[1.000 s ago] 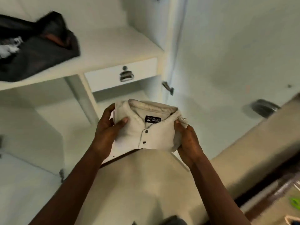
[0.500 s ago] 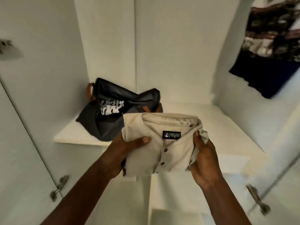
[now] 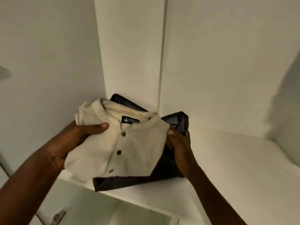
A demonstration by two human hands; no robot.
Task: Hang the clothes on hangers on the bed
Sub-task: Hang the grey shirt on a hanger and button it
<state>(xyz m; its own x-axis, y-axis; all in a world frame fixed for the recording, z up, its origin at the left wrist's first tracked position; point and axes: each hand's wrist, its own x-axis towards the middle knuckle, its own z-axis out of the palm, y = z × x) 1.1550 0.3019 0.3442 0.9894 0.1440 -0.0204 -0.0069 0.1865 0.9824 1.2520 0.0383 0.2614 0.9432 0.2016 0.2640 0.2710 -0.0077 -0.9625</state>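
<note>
Shelf; both grips around shirt

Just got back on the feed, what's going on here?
A person is holding a folded cream polo shirt in both hands at an open white wardrobe. The left hand grips the shirt's left side with the thumb on top, and the right hand holds its right edge. The shirt is in front of a dark bag that lies on the white shelf; whether it rests on the bag is unclear. No hanger or bed is in view.
</note>
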